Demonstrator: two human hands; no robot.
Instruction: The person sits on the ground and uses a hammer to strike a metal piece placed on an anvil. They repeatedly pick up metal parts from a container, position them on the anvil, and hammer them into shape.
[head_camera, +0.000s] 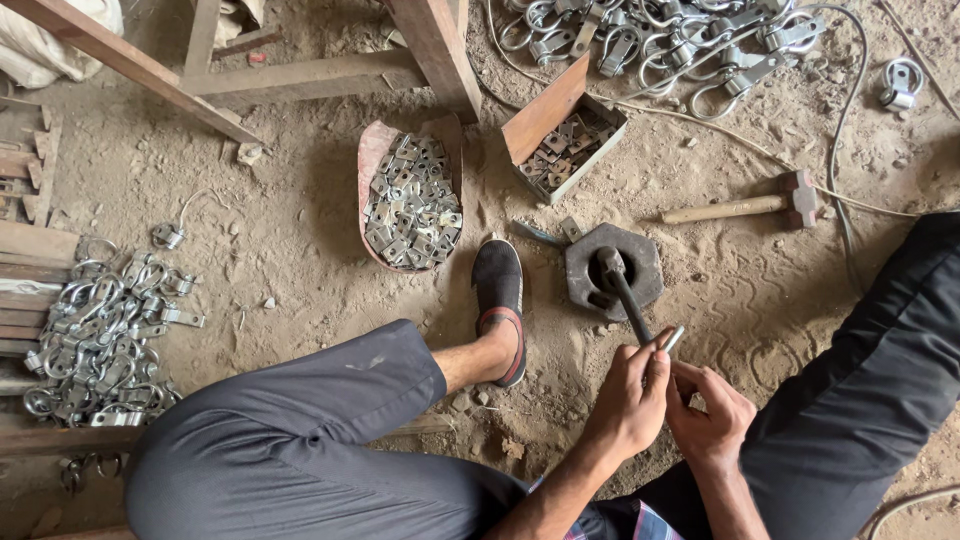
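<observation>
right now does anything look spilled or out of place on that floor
Mostly heaped parts on dirt. The cardboard box of metal plates sits tilted with a flap up, and one plate lies loose beside the hexagonal block. Both hands grip the rod.

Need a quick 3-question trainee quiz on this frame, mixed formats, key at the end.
1. True or false: the hammer is in one of the hands.
2. Which holds the flat metal plates nearest the shoe? A) red scoop-shaped tray B) a white bucket C) a glass jar
3. Fill in: the dark rod gripped by the left hand rests its far end on the ____ metal block.

Key:
1. False; it lies on the dirt, clear of the left hand and right hand.
2. A
3. hexagonal
</observation>
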